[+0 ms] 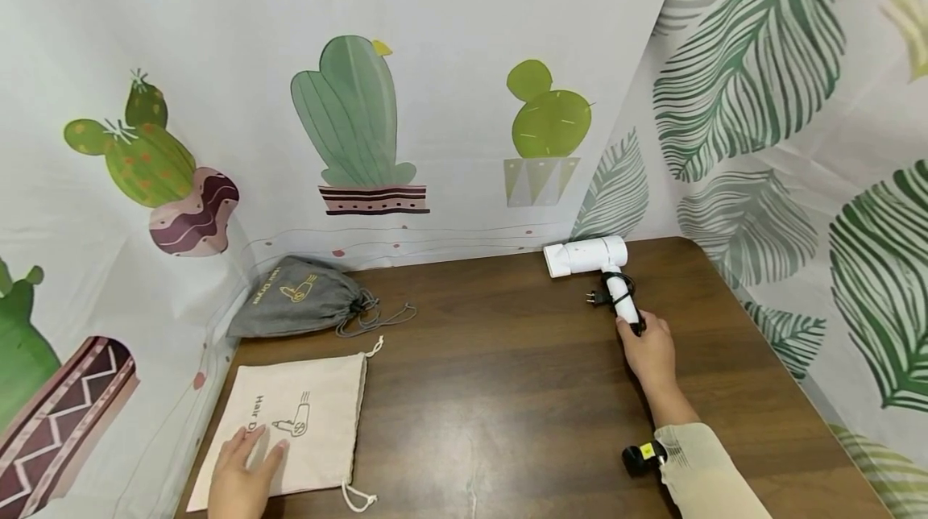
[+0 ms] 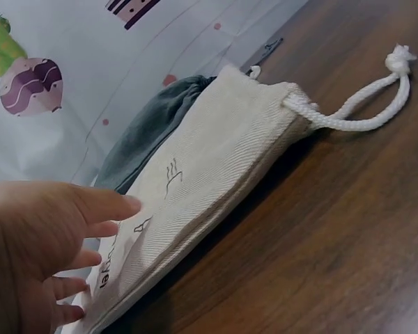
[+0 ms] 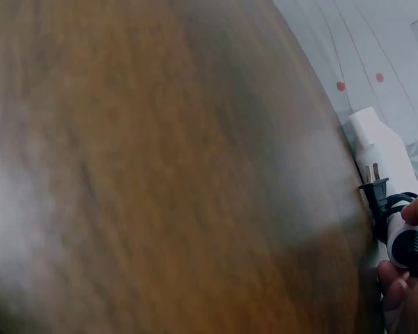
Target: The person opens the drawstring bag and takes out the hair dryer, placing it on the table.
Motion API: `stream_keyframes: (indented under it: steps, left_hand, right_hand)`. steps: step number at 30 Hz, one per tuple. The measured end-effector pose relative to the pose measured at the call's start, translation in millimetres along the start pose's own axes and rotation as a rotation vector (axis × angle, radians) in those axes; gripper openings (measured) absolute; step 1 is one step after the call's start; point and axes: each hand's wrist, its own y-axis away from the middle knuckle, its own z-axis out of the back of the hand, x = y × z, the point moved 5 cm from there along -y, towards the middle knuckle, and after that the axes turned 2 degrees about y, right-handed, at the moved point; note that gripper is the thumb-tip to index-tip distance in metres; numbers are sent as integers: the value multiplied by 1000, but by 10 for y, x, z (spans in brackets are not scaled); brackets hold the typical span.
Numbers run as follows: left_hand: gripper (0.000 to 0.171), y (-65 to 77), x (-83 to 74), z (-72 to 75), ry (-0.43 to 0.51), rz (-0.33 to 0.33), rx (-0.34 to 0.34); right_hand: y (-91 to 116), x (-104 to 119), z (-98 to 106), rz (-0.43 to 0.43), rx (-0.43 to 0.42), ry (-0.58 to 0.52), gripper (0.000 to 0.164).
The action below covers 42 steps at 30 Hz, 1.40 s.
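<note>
At the back right of the table lies a white hair dryer (image 1: 586, 255), its black cord wrapped round the handle and its two-pin plug (image 3: 376, 186) sticking out to the side. My right hand (image 1: 650, 348) grips the lower end of that handle between thumb and fingers. A cream drawstring bag (image 1: 329, 402) printed with a hair dryer lies flat at the front left. Over its printed face is my left hand (image 1: 242, 471), fingers spread and fingertips right at the cloth. In the left wrist view the bag's white cord (image 2: 366, 125) loops out over the table.
Behind the cream bag, a grey drawstring bag (image 1: 293, 301) with a yellow hair dryer print lies against the wall cloth (image 1: 464, 100). The brown wooden table (image 1: 471, 374) meets that cloth along its back edge. A black wrist camera (image 1: 641, 458) sits at my right sleeve.
</note>
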Motion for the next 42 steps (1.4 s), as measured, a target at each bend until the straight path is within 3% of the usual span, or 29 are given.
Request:
stream_keyframes:
  steps: [11,20,42]
  left_hand:
    - [86,-32,-100,-122,-161,-59,166]
    - [100,-48,-42,-162,-205,-64,183]
    - [94,-110,-64,-153,-170,-65,162]
  right_hand:
    - [-19,-16,-14,18,-9,44,61]
    - [-26,-2,-33,53,53,96,62]
    - [-64,-43,-40,65,73,171,66]
